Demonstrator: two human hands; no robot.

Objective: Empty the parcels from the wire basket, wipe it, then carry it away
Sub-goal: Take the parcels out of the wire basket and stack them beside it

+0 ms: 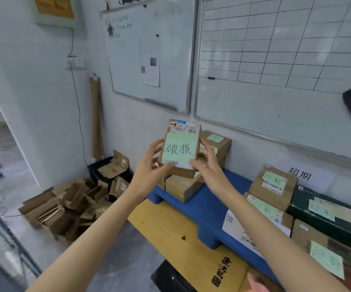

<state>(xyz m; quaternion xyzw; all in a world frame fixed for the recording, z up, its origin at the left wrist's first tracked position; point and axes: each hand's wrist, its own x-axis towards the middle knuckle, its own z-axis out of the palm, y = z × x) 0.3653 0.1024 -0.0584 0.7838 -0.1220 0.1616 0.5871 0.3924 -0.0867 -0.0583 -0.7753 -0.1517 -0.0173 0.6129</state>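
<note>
Parcel (179,149) gripped by left hand (151,163) and right hand (208,166).
Emptying step, I think: next it needs a gentle set-down on the box pile (180,187) just below.

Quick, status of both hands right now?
Left hand: grips the parcel at its left edge.
Right hand: grips the same parcel's right edge.

Held parcel (179,144): brown cardboard. Its note (179,153): pale green, black handwriting. Platform (208,205): solid blue. Board (170,228): yellow, with black printed characters. Box (328,230): dark green. Whiteboard (286,39): white, ruled in a black grid.
</note>
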